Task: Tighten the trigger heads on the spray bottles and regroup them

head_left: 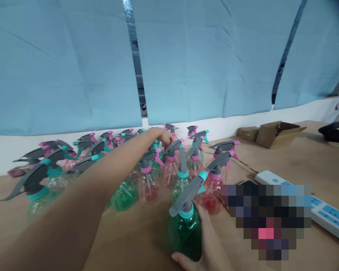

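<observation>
My right hand is wrapped round the side and base of a dark green spray bottle at the front, its grey-and-turquoise trigger head tilted up to the right. My left arm stretches across the group of bottles, and my left hand is curled down among those at the back. Whatever its fingers hold is hidden. Close below it stands a pink-collared spray bottle. Just behind the dark green bottle is a pale green one, with a red-tinted bottle to its right.
More spray bottles spread over the left of the wooden table. A white power strip, a blurred-out patch and a thin wire lie at right. An opened cardboard box sits farther back. Blue sheeting covers the wall.
</observation>
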Demonstrator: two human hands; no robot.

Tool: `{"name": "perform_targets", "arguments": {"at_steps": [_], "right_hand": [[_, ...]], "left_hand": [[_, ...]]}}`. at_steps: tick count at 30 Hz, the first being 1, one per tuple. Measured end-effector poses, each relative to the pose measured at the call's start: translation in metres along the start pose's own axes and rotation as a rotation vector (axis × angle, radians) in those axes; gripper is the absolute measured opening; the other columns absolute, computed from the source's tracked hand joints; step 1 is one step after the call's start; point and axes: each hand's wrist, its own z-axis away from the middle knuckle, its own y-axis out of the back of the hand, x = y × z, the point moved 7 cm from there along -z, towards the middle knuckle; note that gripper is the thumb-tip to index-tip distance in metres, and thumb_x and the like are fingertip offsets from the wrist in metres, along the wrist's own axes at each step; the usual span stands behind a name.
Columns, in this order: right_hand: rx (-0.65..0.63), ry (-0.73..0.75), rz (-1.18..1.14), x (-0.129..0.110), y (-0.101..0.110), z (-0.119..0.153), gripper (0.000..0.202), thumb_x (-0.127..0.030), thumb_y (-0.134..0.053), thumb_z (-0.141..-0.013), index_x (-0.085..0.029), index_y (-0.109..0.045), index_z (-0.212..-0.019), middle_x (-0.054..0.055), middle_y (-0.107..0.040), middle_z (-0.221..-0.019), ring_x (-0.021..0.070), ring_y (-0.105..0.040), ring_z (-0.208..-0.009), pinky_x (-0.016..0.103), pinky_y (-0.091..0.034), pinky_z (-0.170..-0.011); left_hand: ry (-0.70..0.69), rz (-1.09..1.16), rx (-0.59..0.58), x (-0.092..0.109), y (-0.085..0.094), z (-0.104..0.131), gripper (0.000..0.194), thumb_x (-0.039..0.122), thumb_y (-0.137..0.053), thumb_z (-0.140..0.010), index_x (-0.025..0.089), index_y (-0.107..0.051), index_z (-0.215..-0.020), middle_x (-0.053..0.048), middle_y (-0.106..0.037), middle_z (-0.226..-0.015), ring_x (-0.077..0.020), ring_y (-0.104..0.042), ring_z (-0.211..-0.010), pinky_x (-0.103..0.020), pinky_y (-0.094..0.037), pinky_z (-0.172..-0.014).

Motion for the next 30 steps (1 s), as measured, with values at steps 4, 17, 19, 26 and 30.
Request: {"name": "perform_targets", "arguments": {"at_steps": [4,17,19,26,30], "right_hand": [[-0.006,-0.008,-0.005,0.0,0.0,0.0,0.104,-0.027,-0.073,-0.057,-0.024,0.0,-0.132,0.02,-0.038,-0.132,0.0437,-0.042,-0.119,0.06,-0.045,-0.089],[0.0,-0.047,-0.003,0.0,0.003,0.001,0.097,-0.028,-0.07,-0.063,-0.023,-0.004,-0.134,0.019,-0.035,-0.135,0.041,-0.038,-0.122,0.057,-0.041,-0.094],[-0.022,-0.08,-0.035,0.0,0.003,0.001,0.091,-0.028,-0.068,-0.067,-0.022,-0.007,-0.135,0.018,-0.033,-0.136,0.0385,-0.035,-0.125,0.056,-0.037,-0.098],[0.001,-0.148,-0.178,0.009,0.002,-0.003,0.083,-0.03,-0.064,-0.074,-0.023,-0.01,-0.137,0.012,-0.029,-0.14,0.0292,-0.03,-0.13,0.049,-0.027,-0.106],[0.014,-0.135,-0.228,0.012,0.0,-0.008,0.077,-0.035,-0.061,-0.077,-0.023,-0.013,-0.136,0.011,-0.031,-0.139,0.027,-0.031,-0.129,0.047,-0.027,-0.106]], "left_hand": [[0.07,-0.054,0.017,-0.005,0.007,0.004,0.023,0.032,-0.052,-0.086,0.013,-0.059,-0.095,-0.005,-0.062,-0.091,-0.0146,-0.06,-0.077,-0.032,-0.05,-0.069],[0.137,-0.218,0.447,0.023,0.097,0.045,0.033,0.021,-0.047,-0.077,0.008,-0.055,-0.106,-0.01,-0.062,-0.091,-0.0195,-0.058,-0.078,-0.027,-0.04,-0.067],[0.119,-0.253,0.542,0.036,0.117,0.069,0.034,0.02,-0.046,-0.078,0.009,-0.052,-0.109,-0.01,-0.06,-0.095,-0.0208,-0.056,-0.087,-0.028,-0.038,-0.073],[-0.056,-0.386,1.047,0.098,0.156,0.213,0.026,0.011,-0.04,-0.081,0.013,-0.053,-0.104,-0.005,-0.058,-0.084,-0.013,-0.043,-0.069,-0.03,-0.033,-0.068],[-0.008,-0.294,1.128,0.103,0.146,0.293,0.027,0.013,-0.041,-0.078,0.01,-0.056,-0.101,-0.003,-0.053,-0.085,-0.0125,-0.044,-0.077,-0.033,-0.032,-0.075]]}}
